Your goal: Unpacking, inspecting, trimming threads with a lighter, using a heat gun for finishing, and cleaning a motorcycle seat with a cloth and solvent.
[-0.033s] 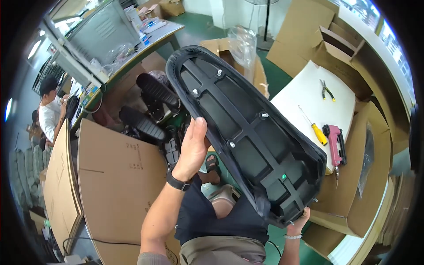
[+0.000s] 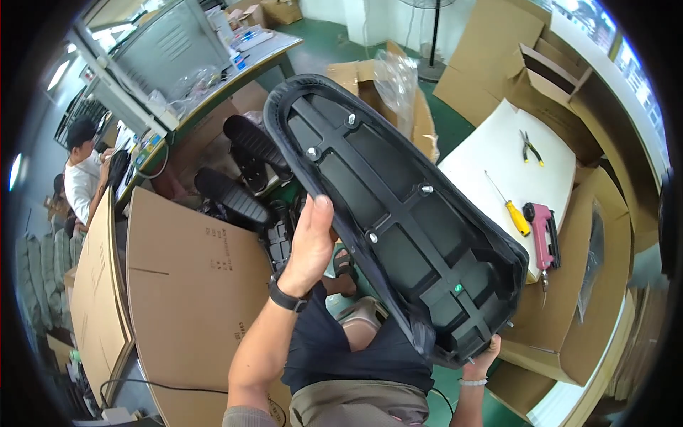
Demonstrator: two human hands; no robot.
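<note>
A long black motorcycle seat [image 2: 402,231] is held up in front of me with its underside showing. Ribs cross its plastic base, several silvery bolts stick out, and a small green mark lies near the wider end. My left hand [image 2: 313,242], with a black band at the wrist, is closed on the seat's left edge. At the near right end my right hand [image 2: 485,357] grips the rim; the seat hides most of its fingers.
On a white-topped surface [image 2: 473,156] to the right lie pliers [image 2: 531,149], a yellow screwdriver [image 2: 518,218] and a pink staple gun [image 2: 544,235]. Open cardboard boxes [image 2: 605,285] surround it. Large cardboard sheets [image 2: 192,285] stand left. More black seats [image 2: 231,196] lie beyond; a co-worker [image 2: 84,178] is far left.
</note>
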